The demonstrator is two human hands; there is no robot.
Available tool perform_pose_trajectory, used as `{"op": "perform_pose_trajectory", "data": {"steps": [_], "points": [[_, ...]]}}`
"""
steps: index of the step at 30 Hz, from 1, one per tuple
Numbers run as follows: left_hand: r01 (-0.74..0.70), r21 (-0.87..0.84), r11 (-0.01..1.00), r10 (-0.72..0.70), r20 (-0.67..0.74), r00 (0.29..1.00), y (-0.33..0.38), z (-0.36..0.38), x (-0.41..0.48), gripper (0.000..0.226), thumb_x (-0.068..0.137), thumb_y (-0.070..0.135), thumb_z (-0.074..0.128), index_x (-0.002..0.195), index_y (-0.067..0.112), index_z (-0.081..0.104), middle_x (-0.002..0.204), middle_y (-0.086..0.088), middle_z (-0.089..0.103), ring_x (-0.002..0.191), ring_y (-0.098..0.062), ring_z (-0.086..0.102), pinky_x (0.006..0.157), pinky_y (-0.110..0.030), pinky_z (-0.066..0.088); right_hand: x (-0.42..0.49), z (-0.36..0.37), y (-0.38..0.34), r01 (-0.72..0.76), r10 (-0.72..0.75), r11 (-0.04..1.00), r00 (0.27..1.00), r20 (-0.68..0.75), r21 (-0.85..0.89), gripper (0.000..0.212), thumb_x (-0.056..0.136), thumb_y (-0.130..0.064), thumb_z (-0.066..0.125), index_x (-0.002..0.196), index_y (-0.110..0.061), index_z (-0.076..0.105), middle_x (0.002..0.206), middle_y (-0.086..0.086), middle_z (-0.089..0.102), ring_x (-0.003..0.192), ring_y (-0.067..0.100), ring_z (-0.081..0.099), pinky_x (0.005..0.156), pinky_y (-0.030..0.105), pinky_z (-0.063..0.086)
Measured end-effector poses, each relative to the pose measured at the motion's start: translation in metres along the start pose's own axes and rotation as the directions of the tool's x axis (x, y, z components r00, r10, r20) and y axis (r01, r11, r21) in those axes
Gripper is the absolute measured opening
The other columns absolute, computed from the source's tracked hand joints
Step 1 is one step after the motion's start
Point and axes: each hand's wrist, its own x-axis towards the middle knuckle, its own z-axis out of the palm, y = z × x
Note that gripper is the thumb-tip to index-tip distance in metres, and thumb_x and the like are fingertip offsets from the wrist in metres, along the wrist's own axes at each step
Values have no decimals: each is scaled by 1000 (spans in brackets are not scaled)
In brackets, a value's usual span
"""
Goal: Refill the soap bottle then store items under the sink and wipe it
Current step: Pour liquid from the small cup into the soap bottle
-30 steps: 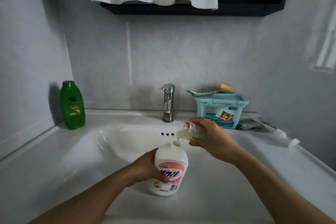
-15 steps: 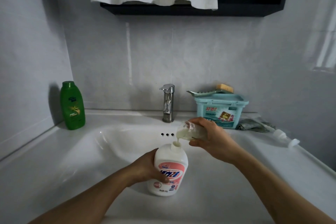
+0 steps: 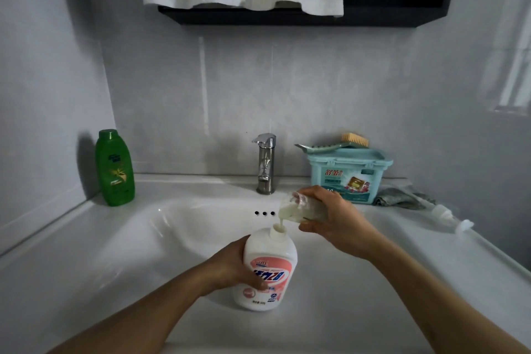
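Observation:
A white soap bottle (image 3: pixel 268 264) with a pink label stands uncapped in the white sink (image 3: pixel 178 238). My left hand (image 3: pixel 234 266) grips its left side. My right hand (image 3: pixel 334 217) holds a small clear cup (image 3: pixel 290 207) tipped on its side just above the bottle's neck. A thin white stream of soap runs from the cup's rim into the opening. The bottle's pump head (image 3: pixel 444 214) lies on the counter at the right.
A green bottle (image 3: pixel 115 168) stands at the back left corner. The steel faucet (image 3: pixel 265 164) rises behind the basin. A teal lidded box (image 3: pixel 347 175) with a brush (image 3: pixel 339 143) on top sits back right, a grey cloth (image 3: pixel 400 198) beside it.

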Motion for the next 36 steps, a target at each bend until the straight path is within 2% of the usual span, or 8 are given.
{"op": "perform_pose_trajectory", "data": {"steps": [10, 21, 30, 36], "points": [[1, -6, 1000, -1, 10, 1000, -3, -1, 2, 73, 58, 12, 88, 121, 29, 56, 109, 6, 72, 105, -13, 66, 97, -42, 52, 1, 1, 1, 6, -6, 1000, 1000, -6, -10, 52, 77, -25, 74, 121, -32, 47, 110, -12, 49, 100, 8, 48, 84, 20, 43], [-7, 3, 1000, 7, 5, 1000, -4, -1, 2, 72, 58, 10, 88, 120, 31, 56, 107, 8, 72, 103, -12, 66, 96, -42, 52, 0, 0, -1, 11, -11, 1000, 1000, -9, -9, 52, 76, -23, 75, 120, -31, 49, 108, -14, 49, 101, 9, 49, 88, 25, 45], [-10, 1, 1000, 10, 10, 1000, -4, -1, 2, 74, 57, 12, 89, 121, 30, 56, 109, 7, 72, 105, -13, 66, 97, -43, 52, -1, 0, 0, 16, -16, 1000, 1000, -12, -17, 52, 76, -24, 75, 120, -32, 49, 109, -13, 49, 101, 9, 48, 87, 24, 45], [-8, 2, 1000, 8, 16, 1000, -4, -1, 2, 72, 59, 12, 88, 120, 30, 57, 108, 7, 72, 104, -12, 66, 96, -42, 52, -1, -1, -1, 18, -18, 1000, 1000, -10, -17, 51, 77, -24, 74, 120, -31, 48, 108, -13, 48, 98, 7, 48, 80, 17, 41]]}}
